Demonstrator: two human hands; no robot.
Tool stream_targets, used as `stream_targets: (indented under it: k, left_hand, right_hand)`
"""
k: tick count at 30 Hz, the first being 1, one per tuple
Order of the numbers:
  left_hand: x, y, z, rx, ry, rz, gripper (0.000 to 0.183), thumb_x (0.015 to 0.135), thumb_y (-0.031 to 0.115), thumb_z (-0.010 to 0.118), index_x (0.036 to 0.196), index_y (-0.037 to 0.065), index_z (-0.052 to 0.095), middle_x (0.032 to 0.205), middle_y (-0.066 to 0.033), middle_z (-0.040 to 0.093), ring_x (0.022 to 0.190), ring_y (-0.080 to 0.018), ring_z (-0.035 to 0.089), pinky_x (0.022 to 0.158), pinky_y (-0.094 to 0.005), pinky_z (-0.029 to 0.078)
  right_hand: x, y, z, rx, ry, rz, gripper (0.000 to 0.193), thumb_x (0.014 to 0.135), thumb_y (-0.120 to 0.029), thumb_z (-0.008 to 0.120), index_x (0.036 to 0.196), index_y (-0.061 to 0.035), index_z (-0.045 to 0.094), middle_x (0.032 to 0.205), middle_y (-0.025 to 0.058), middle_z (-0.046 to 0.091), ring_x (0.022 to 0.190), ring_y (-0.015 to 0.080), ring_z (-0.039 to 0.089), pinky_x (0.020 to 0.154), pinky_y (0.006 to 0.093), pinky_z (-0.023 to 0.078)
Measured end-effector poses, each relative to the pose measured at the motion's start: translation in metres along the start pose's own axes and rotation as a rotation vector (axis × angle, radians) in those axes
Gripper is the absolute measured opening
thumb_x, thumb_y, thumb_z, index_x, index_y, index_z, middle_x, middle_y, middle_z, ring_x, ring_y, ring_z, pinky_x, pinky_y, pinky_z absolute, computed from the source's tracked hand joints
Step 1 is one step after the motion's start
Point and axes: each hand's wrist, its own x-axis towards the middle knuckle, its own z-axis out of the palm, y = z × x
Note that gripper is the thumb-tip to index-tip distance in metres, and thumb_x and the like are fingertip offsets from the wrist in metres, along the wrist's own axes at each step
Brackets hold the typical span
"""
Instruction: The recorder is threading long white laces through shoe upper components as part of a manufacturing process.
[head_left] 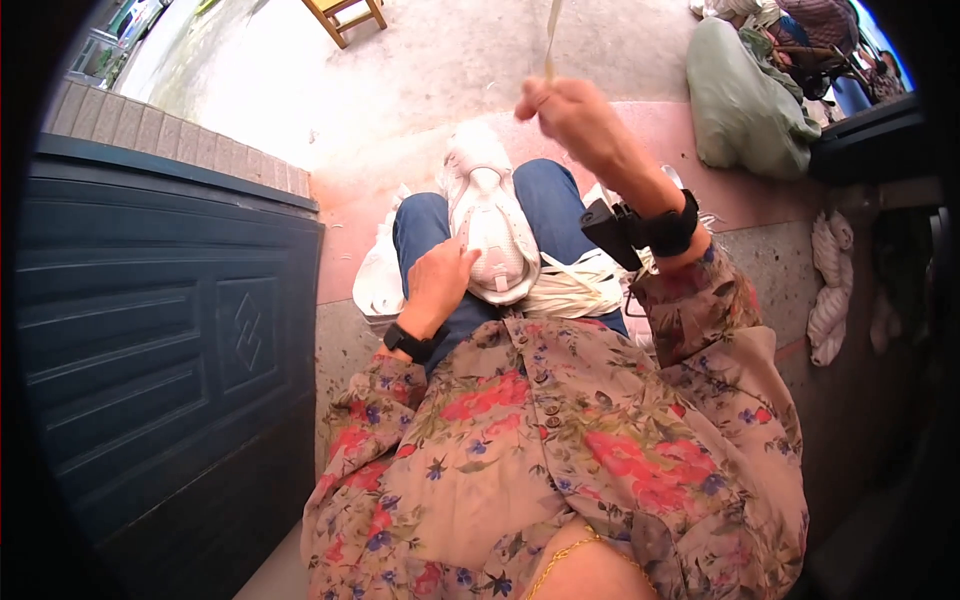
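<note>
Head view: white shoe [497, 245] between knees of blue jeans [548, 195]; left hand [440, 277] touching shoe's left edge, cannot tell if gripping; right hand [567, 108] closed on pale lace [551, 45]; pale lace bundle [577, 287] on right thigh.

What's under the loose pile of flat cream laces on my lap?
Blue fabric trousers show above and below the flat cream laces, so they probably continue underneath. Whatever the pile directly covers can't be seen.

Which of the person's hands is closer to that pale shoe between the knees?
Left. The left hand is at the left edge of the pale shoe; the right hand is raised away, ahead and rightward, holding a pale lace.
</note>
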Motion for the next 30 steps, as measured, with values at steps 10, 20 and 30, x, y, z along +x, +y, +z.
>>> stream_targets:
  k: [10, 20, 30]
  left_hand:
    - [-0.007, 0.012, 0.004, -1.219, -0.554, -0.225, 0.027, 0.086, 0.017, 0.056, 0.104, -0.003, 0.056, 0.087, -0.0023, 0.06, 0.077, -0.0076, 0.055, 0.068, -0.0213, 0.045]
    - [0.014, 0.041, -0.019, -0.623, 0.056, 0.234, 0.012, 0.078, 0.004, 0.06, 0.088, -0.003, 0.062, 0.078, -0.0097, 0.063, 0.065, -0.0102, 0.059, 0.059, -0.0225, 0.047]
    - [0.006, 0.052, -0.01, -0.682, -0.152, 0.054, 0.016, 0.081, 0.011, 0.058, 0.088, -0.003, 0.061, 0.07, -0.0115, 0.062, 0.06, -0.0107, 0.056, 0.055, -0.0246, 0.044]
  right_hand:
    - [-0.101, 0.097, 0.086, -0.087, -0.715, 0.185, 0.028, 0.085, -0.023, 0.042, 0.086, 0.0, 0.058, 0.074, 0.0217, 0.059, 0.071, 0.0346, 0.059, 0.064, 0.0405, 0.045]
    - [-0.081, 0.114, 0.043, 0.841, -0.79, 0.394, 0.042, 0.085, -0.019, 0.05, 0.121, 0.0001, 0.045, 0.116, 0.0065, 0.051, 0.106, 0.0142, 0.047, 0.09, 0.0304, 0.036]
    - [-0.034, 0.099, 0.026, 1.381, -0.237, 0.444, 0.018, 0.093, -0.022, 0.041, 0.09, -0.0066, 0.048, 0.066, -0.0015, 0.045, 0.058, 0.0092, 0.045, 0.058, 0.0248, 0.044]
